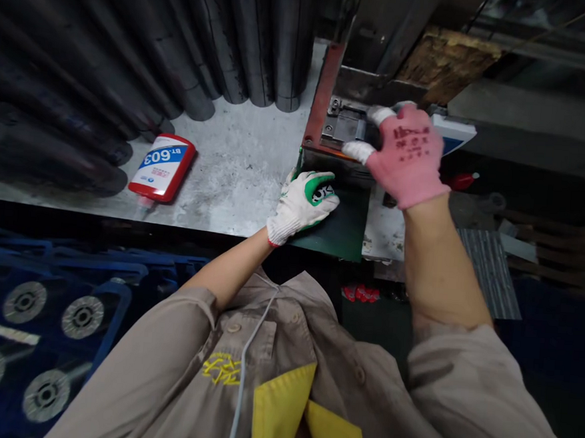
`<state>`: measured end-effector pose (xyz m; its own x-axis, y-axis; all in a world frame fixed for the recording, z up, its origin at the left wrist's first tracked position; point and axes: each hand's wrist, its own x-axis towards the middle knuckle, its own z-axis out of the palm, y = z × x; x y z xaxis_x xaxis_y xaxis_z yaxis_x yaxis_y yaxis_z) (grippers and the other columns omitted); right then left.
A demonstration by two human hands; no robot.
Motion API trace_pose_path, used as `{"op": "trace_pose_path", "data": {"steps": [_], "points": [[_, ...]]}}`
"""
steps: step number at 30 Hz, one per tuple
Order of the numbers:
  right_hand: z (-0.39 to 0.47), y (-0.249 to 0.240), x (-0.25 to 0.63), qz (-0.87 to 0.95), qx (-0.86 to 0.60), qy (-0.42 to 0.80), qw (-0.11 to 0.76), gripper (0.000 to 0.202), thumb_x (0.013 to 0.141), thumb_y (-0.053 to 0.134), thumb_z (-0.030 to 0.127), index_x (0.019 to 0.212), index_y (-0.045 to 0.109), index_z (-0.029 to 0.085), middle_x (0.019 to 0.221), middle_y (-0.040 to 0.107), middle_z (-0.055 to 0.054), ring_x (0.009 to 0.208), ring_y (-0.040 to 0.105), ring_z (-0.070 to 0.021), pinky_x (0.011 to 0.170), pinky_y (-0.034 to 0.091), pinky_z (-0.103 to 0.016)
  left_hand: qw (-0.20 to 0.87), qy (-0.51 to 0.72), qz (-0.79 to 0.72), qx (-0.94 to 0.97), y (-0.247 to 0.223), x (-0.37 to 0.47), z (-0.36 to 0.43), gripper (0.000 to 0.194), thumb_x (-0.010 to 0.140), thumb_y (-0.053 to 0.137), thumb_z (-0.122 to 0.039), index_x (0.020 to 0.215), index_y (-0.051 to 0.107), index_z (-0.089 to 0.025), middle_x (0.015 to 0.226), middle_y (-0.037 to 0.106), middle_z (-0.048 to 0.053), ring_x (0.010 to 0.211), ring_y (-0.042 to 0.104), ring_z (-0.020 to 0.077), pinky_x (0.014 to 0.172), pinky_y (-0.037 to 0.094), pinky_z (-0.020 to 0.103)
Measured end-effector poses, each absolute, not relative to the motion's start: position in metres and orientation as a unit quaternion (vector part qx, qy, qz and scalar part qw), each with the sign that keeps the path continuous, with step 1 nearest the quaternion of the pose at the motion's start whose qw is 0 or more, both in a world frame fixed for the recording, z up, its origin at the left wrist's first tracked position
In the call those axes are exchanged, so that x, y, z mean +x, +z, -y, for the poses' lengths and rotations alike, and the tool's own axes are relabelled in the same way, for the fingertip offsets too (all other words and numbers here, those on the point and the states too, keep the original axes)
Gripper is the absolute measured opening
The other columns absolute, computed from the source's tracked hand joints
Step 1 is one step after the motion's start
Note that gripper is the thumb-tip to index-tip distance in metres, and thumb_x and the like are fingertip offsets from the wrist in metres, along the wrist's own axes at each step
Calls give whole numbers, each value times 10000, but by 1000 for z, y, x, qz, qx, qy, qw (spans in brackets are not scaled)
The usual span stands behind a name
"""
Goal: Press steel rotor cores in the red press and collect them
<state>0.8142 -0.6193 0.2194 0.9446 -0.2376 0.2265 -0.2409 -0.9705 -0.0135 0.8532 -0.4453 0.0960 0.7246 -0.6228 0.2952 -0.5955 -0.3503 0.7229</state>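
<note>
The small silvery, rectangular metal block (348,125) is sitting on a reddish-brown flat plate (327,81) and is lying at about nine o'clock from the right hand (411,154), which is wearing a pink knit glove with white fingertips. This hand is nearest, its thumb and forefinger standing spread apart at the block's three o'clock end; blur is hiding whether they are pressing on it. The block's long axis seems to be running from nine to three o'clock, its three o'clock end pointing into that gap and being partly covered by the fingers.

The left hand (303,205), in a white knit glove with a green coated palm, is resting over a dark green flat sheet (341,232); the block is lying at about one o'clock from it, a little apart. Its fingers are curling inward, and I cannot tell whether they are pinching anything. Farther off at nine o'clock, a red plastic bottle (162,168) is lying with its neck pointing towards seven o'clock.
</note>
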Motion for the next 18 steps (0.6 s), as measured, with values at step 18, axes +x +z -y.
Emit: {"op": "trace_pose_path", "data": {"steps": [18], "points": [[583,190,782,-38,986,-156,34,346,1042,449,185,1240,732,159,1242,741,-156,1144,669,-283,958,470,-376,391,-15,459,798,81,864,436,827,839,743,-645,1534,537,-246,1497,628,105,1410,547,333,1312,288,530]]}}
